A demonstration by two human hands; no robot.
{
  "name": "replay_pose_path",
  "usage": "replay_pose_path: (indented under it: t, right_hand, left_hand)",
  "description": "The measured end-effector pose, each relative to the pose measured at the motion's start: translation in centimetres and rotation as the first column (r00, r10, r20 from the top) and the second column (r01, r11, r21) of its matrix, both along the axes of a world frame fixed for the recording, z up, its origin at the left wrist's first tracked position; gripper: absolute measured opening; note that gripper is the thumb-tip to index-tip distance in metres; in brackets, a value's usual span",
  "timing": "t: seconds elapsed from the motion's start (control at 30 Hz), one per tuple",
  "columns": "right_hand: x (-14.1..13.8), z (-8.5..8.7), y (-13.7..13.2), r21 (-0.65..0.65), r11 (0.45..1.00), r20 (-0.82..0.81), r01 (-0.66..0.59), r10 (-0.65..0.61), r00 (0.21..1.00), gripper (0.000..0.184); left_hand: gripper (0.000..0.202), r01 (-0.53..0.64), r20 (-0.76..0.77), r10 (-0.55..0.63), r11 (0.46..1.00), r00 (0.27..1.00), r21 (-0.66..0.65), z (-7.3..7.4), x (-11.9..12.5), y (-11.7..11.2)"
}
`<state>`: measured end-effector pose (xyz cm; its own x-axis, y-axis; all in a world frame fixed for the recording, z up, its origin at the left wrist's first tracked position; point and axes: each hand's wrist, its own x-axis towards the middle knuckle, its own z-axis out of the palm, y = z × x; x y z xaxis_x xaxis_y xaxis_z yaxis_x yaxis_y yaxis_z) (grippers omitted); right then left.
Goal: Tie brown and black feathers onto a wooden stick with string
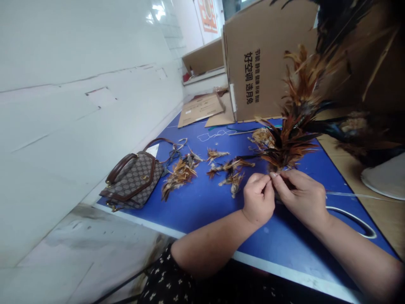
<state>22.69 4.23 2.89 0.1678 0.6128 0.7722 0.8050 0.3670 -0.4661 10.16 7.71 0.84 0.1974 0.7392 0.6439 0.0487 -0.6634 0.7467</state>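
My left hand [259,198] is closed in a pinch over the blue tabletop [202,211]. Its fingertips meet those of my right hand [300,194], which is pinched as well. Both sets of fingertips are at the lower end of a long feather bundle [291,143], brown, orange and black, that rises beyond them. My fingers hide the exact spot they grip. Left of my hands lie small loose feather clusters [234,169] and a larger feather pile [180,173]. A pale fluffy tuft [262,138] sits against the bundle's left side.
A patterned handbag [136,181] with brown handles stands at the table's left end. Flat cardboard [202,109] and a big carton [265,63] are at the back. White string [215,135] lies before them. A curved silvery band [354,217] is right; dark feathers [341,21] loom above.
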Motion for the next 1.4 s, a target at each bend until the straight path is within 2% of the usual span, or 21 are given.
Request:
replay_pose_path:
  t: [0.17, 0.23, 0.3, 0.33, 0.4, 0.47, 0.53, 0.6, 0.67, 0.93, 1.07, 1.17, 1.3, 1.4]
  right_hand:
    - [0.7, 0.6, -0.3, -0.121, 0.987, -0.163, -0.101, 0.08, 0.983, 0.019]
    - [1.1, 0.7, -0.3, -0.184, 0.969, -0.247, -0.167, 0.119, 0.962, 0.021]
    - [1.6, 0.9, -0.3, -0.233, 0.94, -0.342, -0.248, 0.16, 0.926, 0.024]
    - [1.9, 1.0, -0.2, -0.251, 0.923, -0.385, -0.29, 0.18, 0.905, 0.025]
    - [2.2, 1.2, -0.2, -0.267, 0.9, -0.438, -0.346, 0.207, 0.875, 0.028]
    - [2.4, 1.5, -0.2, -0.269, 0.888, -0.448, -0.372, 0.227, 0.865, 0.031]
    - [2.4, 1.7, -0.2, -0.268, 0.88, -0.445, -0.391, 0.247, 0.861, 0.033]
    - [2.3, 1.9, -0.3, -0.271, 0.873, -0.447, -0.406, 0.26, 0.856, 0.034]
    - [2.3, 2.0, -0.3, -0.263, 0.881, -0.439, -0.394, 0.254, 0.862, 0.034]
    - [2.1, 1.6, -0.1, -0.251, 0.897, -0.434, -0.365, 0.232, 0.87, 0.031]
    - [2.0, 1.6, -0.1, -0.247, 0.901, -0.44, -0.356, 0.223, 0.87, 0.033]
    - [2.0, 1.8, -0.2, -0.241, 0.9, -0.456, -0.362, 0.224, 0.861, 0.036]
    - [2.0, 1.8, -0.3, -0.252, 0.863, -0.533, -0.438, 0.254, 0.807, 0.035]
    - [2.3, 1.5, -0.4, -0.251, 0.852, -0.589, -0.46, 0.243, 0.771, 0.03]
  left_hand:
    - [0.02, 0.018, 0.014, -0.018, 1.0, 1.0, 0.001, 0.1, -0.2, 0.0]
    - [0.017, 0.059, 0.053, -0.055, 0.996, 0.997, -0.073, 0.0, -0.3, 0.0]
    - [0.019, 0.173, 0.144, -0.141, 0.956, 0.979, -0.239, -0.3, -0.3, 0.0]
    - [0.023, 0.259, 0.208, -0.196, 0.902, 0.958, -0.346, -0.4, -0.3, 0.0]
    - [0.031, 0.439, 0.352, -0.285, 0.733, 0.892, -0.519, -0.6, -0.4, 0.1]
    - [0.035, 0.555, 0.468, -0.311, 0.581, 0.827, -0.595, -0.4, -0.6, 0.1]
    - [0.037, 0.612, 0.54, -0.3, 0.493, 0.787, -0.619, 0.1, -0.8, 0.2]
    - [0.039, 0.646, 0.581, -0.29, 0.431, 0.76, -0.63, 0.7, -0.9, 0.1]
    - [0.039, 0.661, 0.603, -0.281, 0.409, 0.747, -0.628, 1.2, -0.9, 0.0]
    - [0.035, 0.623, 0.599, -0.219, 0.461, 0.77, -0.632, 1.4, -0.4, -0.1]
    - [0.036, 0.621, 0.597, -0.215, 0.453, 0.772, -0.64, 1.5, -0.5, -0.2]
    - [0.039, 0.644, 0.605, -0.235, 0.385, 0.761, -0.661, 1.7, -0.7, -0.1]
    - [0.039, 0.697, 0.632, -0.296, 0.254, 0.716, -0.671, 1.7, -1.2, 0.2]
    - [0.039, 0.748, 0.676, -0.348, 0.137, 0.65, -0.649, 1.6, -1.5, 0.4]
